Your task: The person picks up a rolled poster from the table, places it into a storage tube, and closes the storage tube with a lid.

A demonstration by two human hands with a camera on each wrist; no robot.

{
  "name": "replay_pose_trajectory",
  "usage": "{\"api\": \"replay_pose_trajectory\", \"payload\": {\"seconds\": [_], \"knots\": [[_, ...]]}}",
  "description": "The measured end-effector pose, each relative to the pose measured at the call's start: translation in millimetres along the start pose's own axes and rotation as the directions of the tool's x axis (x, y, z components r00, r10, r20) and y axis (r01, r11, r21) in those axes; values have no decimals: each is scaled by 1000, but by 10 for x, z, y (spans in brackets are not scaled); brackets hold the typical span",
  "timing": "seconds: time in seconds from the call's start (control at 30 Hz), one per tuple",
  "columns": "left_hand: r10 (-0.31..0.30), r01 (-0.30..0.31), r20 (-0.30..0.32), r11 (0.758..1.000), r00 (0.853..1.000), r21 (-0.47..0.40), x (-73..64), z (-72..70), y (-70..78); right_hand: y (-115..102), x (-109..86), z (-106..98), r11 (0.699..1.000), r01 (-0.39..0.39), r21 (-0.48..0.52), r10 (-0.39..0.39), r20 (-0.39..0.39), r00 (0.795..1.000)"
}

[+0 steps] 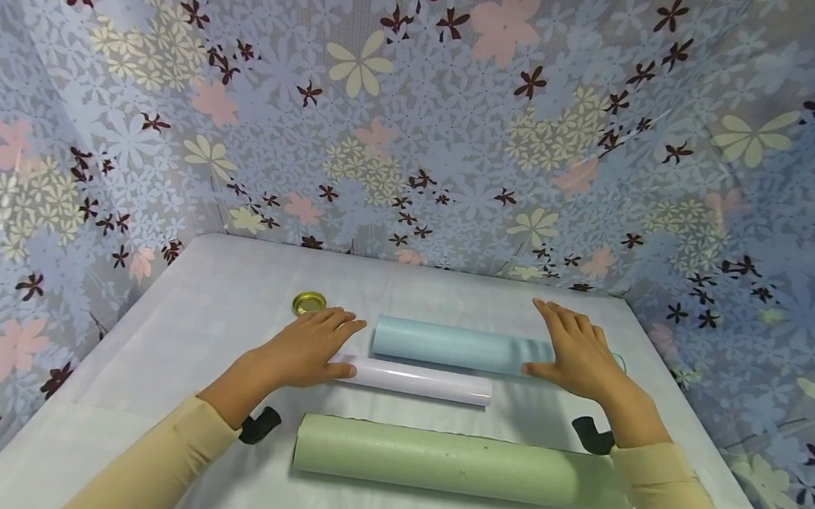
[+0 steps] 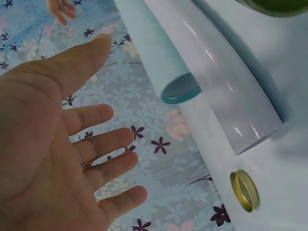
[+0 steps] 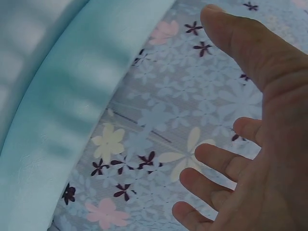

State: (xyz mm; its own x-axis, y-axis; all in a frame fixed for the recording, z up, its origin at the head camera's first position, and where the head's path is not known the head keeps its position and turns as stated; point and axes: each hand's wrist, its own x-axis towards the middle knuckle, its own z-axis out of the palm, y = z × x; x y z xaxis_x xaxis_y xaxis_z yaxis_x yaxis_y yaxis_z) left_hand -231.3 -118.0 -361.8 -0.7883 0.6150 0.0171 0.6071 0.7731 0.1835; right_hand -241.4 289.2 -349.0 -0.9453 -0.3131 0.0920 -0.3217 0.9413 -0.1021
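My left hand (image 1: 312, 349) hovers over the left end of a glossy white tube (image 1: 418, 380), fingers spread and holding nothing. The left wrist view shows the palm (image 2: 38, 144) apart from that tube (image 2: 216, 72), with a hollow light blue tube (image 2: 149, 43) beyond. Over the right part of the light blue tube (image 1: 458, 346) hangs my right hand (image 1: 576, 354), its fingers extended and thumb apart. In the right wrist view the palm (image 3: 274, 159) faces the blue tube (image 3: 86, 96) without visible contact. A thicker pale green tube (image 1: 462, 463) lies nearest me.
A gold-coloured ring-shaped lid (image 1: 309, 303) lies beyond my left hand. Small black curved pieces (image 1: 261, 426) show beside both wrists. The white-covered table (image 1: 230, 287) ends at a flowered cloth (image 1: 420, 110) behind and at the sides.
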Motion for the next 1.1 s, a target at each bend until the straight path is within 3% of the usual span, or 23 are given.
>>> {"api": "replay_pose_trajectory", "payload": {"seconds": [0.37, 0.6, 1.1], "knots": [[7, -12, 46, 995, 999, 99, 236, 163, -54, 207, 226, 69, 998, -63, -12, 63, 90, 994], [-37, 20, 118, 989, 992, 147, 366, 274, -62, 305, 327, 130, 995, -92, -38, 97, 147, 984], [-62, 36, 194, 990, 979, 135, 492, 463, -98, 429, 417, 339, 990, -113, -87, 130, 226, 965]]}}
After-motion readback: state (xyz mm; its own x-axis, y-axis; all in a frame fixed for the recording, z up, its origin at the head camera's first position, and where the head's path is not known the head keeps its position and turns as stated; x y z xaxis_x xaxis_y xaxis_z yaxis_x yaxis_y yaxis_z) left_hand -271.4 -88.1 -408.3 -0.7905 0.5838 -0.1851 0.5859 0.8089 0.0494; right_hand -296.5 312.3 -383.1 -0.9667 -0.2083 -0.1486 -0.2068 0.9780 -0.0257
